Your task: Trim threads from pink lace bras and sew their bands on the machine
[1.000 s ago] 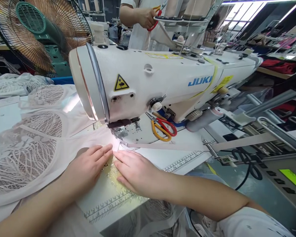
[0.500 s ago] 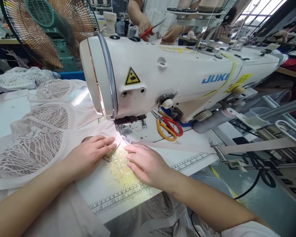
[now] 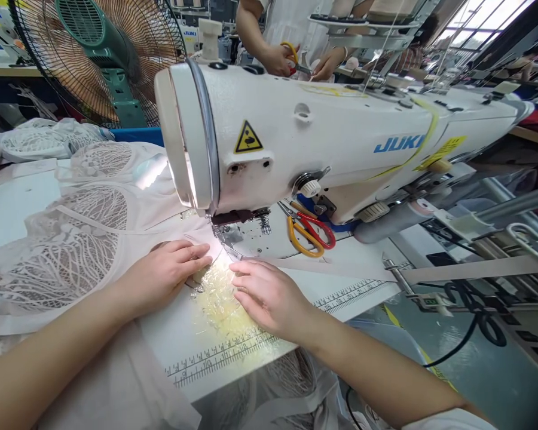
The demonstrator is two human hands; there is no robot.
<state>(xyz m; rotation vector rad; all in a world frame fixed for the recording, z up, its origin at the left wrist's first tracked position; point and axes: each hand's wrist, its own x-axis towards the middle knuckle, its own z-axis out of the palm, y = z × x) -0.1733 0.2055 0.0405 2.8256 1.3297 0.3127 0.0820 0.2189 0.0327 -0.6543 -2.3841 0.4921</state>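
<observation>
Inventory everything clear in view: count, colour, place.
Sewing machine: one, white, centre
Fan: one, green-bodied, upper left
Co-worker: one, white clothing, behind machine
Scissors: two pairs, red-and-yellow handles; one under machine arm, one held by co-worker
Lace fabric: count unclear, pale, left
Roll: one, grey, beneath machine's right end
Strip: one, pale, right
Glossy film: count unclear, yellowish, front centre
Tabletop: one, white, ruler-marked, front
Left grip: one, bare, on fabric
Right grip: one, bare, right of film
</observation>
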